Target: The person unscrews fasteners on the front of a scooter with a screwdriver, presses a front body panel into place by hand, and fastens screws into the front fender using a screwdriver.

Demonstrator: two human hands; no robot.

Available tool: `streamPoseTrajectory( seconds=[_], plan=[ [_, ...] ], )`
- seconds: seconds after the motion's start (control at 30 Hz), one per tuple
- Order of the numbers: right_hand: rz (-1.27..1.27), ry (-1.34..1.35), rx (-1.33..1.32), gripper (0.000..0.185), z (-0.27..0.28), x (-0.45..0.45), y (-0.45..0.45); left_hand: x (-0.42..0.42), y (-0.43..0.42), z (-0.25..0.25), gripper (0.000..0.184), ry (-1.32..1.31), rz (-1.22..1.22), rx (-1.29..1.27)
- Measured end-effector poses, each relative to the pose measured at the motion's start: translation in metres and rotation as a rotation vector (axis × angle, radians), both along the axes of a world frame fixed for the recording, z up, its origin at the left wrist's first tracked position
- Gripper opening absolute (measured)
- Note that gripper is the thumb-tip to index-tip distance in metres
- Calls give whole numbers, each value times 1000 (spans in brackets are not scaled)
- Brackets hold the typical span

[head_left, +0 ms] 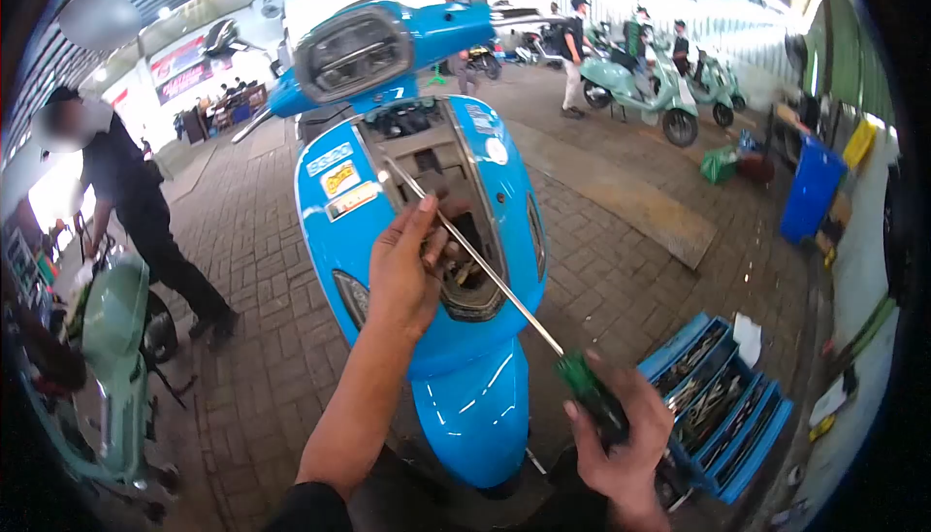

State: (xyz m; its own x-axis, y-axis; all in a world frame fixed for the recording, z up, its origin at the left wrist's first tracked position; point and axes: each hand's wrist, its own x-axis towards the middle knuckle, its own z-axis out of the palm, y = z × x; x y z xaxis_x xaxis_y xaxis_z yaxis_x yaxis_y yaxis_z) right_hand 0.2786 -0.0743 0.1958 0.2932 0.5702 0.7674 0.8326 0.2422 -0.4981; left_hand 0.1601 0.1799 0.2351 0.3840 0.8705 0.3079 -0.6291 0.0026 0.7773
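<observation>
My right hand (621,430) is wrapped round the green handle of a long screwdriver (504,290). Its thin metal shaft slants up and left across the front of a blue scooter (388,241). Partway along the shaft, the thumb and fingers of my left hand (407,265) are closed on it. The tip reaches over the scooter's opened front panel (427,159), where dark inner parts show. My left fingers hide part of that opening. Stickers cover the blue bodywork beside it.
A blue toolbox (732,464) full of tools stands at lower right. At left, a person in dark clothes (136,202) stands by a pale green scooter (116,338). Other people and green scooters (640,86) are behind. A blue bin (813,188) stands by the right wall.
</observation>
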Motion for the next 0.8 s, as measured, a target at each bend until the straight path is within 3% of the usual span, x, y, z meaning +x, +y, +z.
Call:
streamPoseTrajectory(
  seconds=[0.03,0.1,0.4,0.53,0.8],
  plan=[
    [-18,33,5,44,8,5,9,4,2,3,44,33,-18,5],
    [25,-174,21,66,21,16,27,10,6,8,46,10,38,-19],
    [182,-121,124,44,28,26,93,14,39,2,46,24,73,50],
    [197,-48,112,49,31,22,101,15,43,4,44,3,78,18],
    [175,-163,135,51,43,21,110,14,51,8,41,-32,59,-15]
  ],
)
